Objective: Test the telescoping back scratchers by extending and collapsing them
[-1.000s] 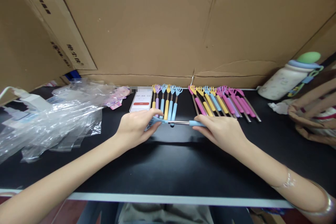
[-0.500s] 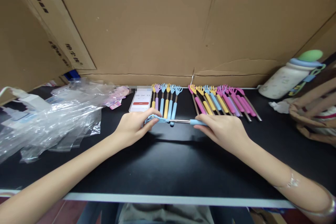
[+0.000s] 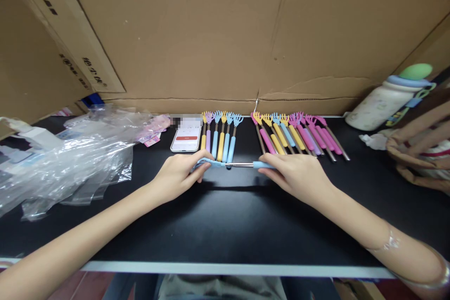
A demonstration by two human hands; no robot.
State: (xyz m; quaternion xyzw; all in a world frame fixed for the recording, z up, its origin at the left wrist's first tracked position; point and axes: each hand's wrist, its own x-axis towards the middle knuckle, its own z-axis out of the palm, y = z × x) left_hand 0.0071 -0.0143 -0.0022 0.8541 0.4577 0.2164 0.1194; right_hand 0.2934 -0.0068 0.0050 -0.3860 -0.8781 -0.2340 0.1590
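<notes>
Both hands hold one blue back scratcher [image 3: 236, 165] crosswise over the black tabletop [image 3: 225, 225]. My left hand [image 3: 177, 173] pinches its claw-shaped head, and my right hand [image 3: 298, 176] grips its blue handle; the thin metal rod shows between them. Just beyond, a neat row of several scratchers [image 3: 220, 136] with yellow, purple and blue handles lies by a phone [image 3: 186, 138]. A second, looser row of scratchers [image 3: 298, 136] in pink, yellow and blue lies beyond my right hand.
A heap of clear plastic bags [image 3: 70, 159] covers the table's left side. Cardboard walls [image 3: 218, 33] close off the back and left. A white bottle with a green cap [image 3: 390, 98] and a tan bag [image 3: 422, 150] sit at the right.
The two hands and the blue scratcher have barely moved; the view has shifted slightly so the scene sits a little lower left.
</notes>
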